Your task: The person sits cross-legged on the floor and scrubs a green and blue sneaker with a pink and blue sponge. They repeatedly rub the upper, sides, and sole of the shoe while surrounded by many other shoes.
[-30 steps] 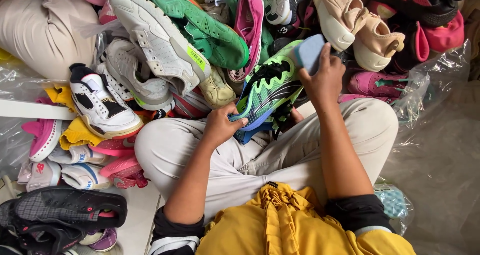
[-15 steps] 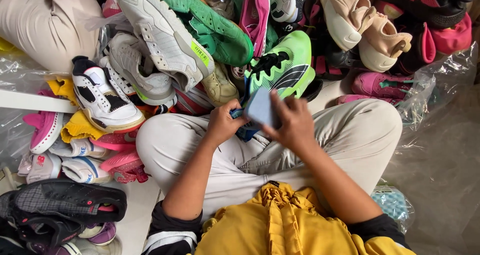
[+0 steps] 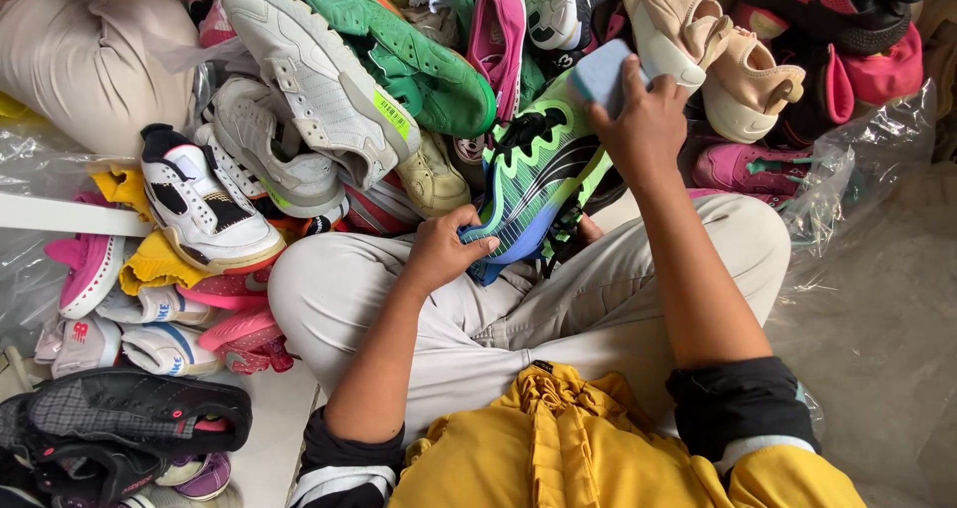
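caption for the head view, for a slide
Left hand grips a green sneaker while right hand presses a blue sponge to it.

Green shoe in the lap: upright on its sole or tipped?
Tipped. The green shoe lies on its side, striped upper facing the camera, left hand gripping one end, right hand pressing a blue sponge at the other.

Floor [image 3: 267, 438] w/ clear plastic sheet [image 3: 877, 299] at 3 o'clock, shoe pile [image 3: 329, 99] from 9 to 12.
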